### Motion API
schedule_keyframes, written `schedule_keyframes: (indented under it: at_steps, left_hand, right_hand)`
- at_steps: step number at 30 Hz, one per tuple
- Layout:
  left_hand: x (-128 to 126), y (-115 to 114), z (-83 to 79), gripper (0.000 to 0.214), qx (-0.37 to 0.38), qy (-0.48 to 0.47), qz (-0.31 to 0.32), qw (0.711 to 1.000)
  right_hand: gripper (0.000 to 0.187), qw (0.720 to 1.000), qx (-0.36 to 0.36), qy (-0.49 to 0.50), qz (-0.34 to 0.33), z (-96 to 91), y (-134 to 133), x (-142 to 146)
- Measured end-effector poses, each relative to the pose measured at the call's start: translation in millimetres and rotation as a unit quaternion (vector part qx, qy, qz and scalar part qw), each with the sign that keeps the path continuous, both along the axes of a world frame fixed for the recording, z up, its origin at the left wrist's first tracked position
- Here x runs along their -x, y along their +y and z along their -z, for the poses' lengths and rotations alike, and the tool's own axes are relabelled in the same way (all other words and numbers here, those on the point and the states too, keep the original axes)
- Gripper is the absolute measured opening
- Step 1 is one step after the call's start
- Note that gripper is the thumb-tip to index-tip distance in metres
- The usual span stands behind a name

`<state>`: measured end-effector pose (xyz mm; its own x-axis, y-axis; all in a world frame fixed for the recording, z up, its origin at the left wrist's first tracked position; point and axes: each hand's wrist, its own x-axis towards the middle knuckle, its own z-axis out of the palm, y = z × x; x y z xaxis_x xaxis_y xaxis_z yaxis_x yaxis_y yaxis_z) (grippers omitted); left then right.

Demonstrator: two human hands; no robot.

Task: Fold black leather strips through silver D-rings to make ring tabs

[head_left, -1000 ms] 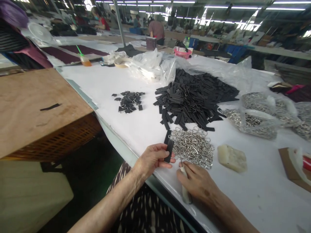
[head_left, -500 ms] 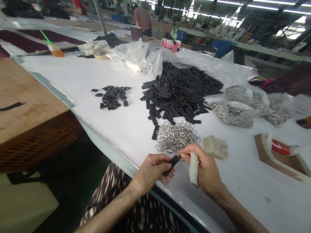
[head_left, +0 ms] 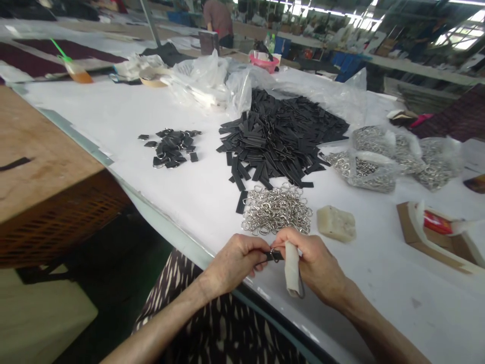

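Close to the table's front edge, my left hand [head_left: 242, 258] pinches a short black strap piece [head_left: 268, 256]. A metal ring [head_left: 275, 254] sits around the strap, between my two hands. My right hand [head_left: 312, 255] is closed by the ring and the strap's right end, its fingertips partly hiding them. A tool with a white-wrapped handle [head_left: 291, 270] is also held in my right hand; its kind is not clear. Just beyond my hands lies a heap of loose metal rings [head_left: 278, 210]. Behind that spreads a large pile of black strap pieces [head_left: 282, 136].
Strap pieces with rings [head_left: 172, 147] form a small pile at left. On the right are bags of rings [head_left: 373, 172], a yellowish block [head_left: 336, 223] and a cardboard box [head_left: 413, 235]. Clear plastic [head_left: 212, 81] lies farther back. A person [head_left: 219, 20] stands in the background.
The strap has turned from slanting to nearly level, and its end now shows through the ring. My right hand has moved left, closer to my left hand. The view has tipped slightly downward.
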<state>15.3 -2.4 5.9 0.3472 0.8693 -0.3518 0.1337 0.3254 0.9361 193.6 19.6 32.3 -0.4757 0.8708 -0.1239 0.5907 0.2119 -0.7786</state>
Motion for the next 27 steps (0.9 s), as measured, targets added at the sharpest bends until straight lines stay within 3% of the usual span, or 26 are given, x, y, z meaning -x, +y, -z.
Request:
schedule_keyframes:
  at_steps: [4,7,9,12,16,21,27]
  left_hand:
    - [-3.9,-0.9,0.1,0.015,0.091,-0.124,-0.041,0.987]
    - [-5.1,-0.8,-0.4,0.037,0.132,-0.203,-0.112,0.964]
    - [-4.7,-0.4,-1.8,0.045,0.153,-0.228,-0.159,0.948]
    - [-4.0,-0.1,-4.1,0.045,0.182,-0.252,-0.230,0.922]
    - [-4.8,-1.9,-4.6,0.039,0.199,-0.286,-0.294,0.890]
    - [-9.9,-6.1,-6.1,0.027,0.219,-0.315,-0.331,0.862]
    - [-14.8,-8.3,-7.7,0.023,0.258,-0.345,-0.340,0.836]
  right_hand:
    - [0.007,0.998,-0.032,0.032,0.036,4.0,1.9,-4.5]
    - [0.011,0.989,-0.119,0.054,0.069,5.5,1.4,-7.3]
    - [0.011,0.980,-0.180,0.068,0.046,4.4,-0.4,-7.2]
    - [0.014,0.964,-0.251,0.069,-0.055,2.5,-3.5,-2.4]
    - [0.019,0.919,-0.363,0.035,-0.148,8.0,-5.5,10.8]
    - [0.019,0.852,-0.505,-0.027,-0.140,22.8,-7.7,19.3]
    - [0.018,0.811,-0.564,-0.029,-0.154,22.2,-8.6,20.1]
